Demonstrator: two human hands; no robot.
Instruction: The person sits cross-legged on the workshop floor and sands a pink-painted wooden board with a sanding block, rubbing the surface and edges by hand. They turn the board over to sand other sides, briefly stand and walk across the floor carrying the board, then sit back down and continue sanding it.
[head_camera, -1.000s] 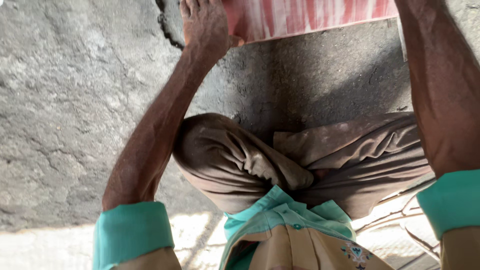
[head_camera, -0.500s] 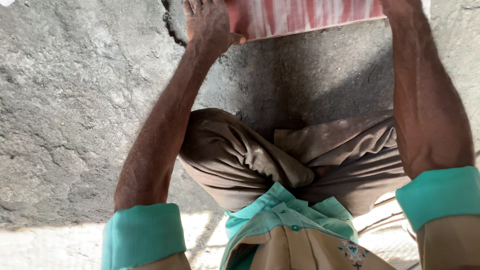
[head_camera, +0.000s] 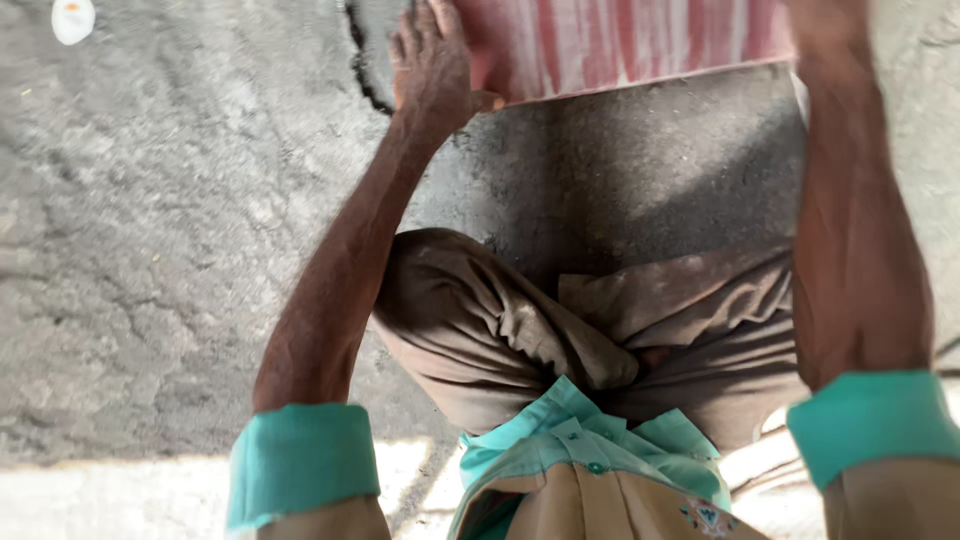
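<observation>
While the left hand (head_camera: 435, 60) grips the left edge of a red and white striped cloth (head_camera: 620, 42) at 12 o'clock, the right hand (head_camera: 825, 25) is mostly cut off at 1 o'clock, so I cannot tell its grip. It may hold the cloth's right edge. Below lies the gray floor (head_camera: 150, 250).

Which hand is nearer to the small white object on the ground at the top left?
Left. The left hand grips the striped cloth edge, right of the white object. The right hand is barely visible, farther right.
</observation>
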